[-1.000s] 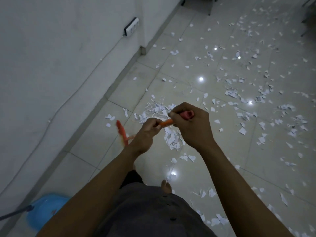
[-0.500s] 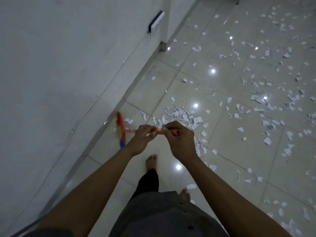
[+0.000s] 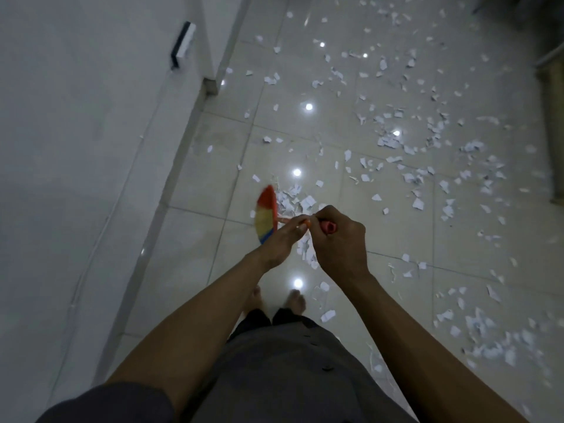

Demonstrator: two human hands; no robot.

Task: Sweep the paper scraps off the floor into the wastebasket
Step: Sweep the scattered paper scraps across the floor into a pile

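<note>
An orange-handled broom with a red, yellow and blue head (image 3: 266, 213) points down at the tiled floor. My left hand (image 3: 282, 239) grips the handle lower down, and my right hand (image 3: 338, 239) grips its red top end. Just right of the broom head lies a small pile of white paper scraps (image 3: 297, 203). Many more scraps (image 3: 427, 166) are scattered over the floor to the right and far ahead. No wastebasket is in view.
A white wall (image 3: 76, 148) with a baseboard runs along the left, carrying a socket box (image 3: 182, 45) and a thin cable. My bare feet (image 3: 276, 300) stand on the tiles below the hands. A dark object's edge (image 3: 552, 102) is at the far right.
The view has shifted forward along the wall. The broom head has swung from beside the baseboard rightward toward the scrap pile. The blue object seen at lower left is out of view.
</note>
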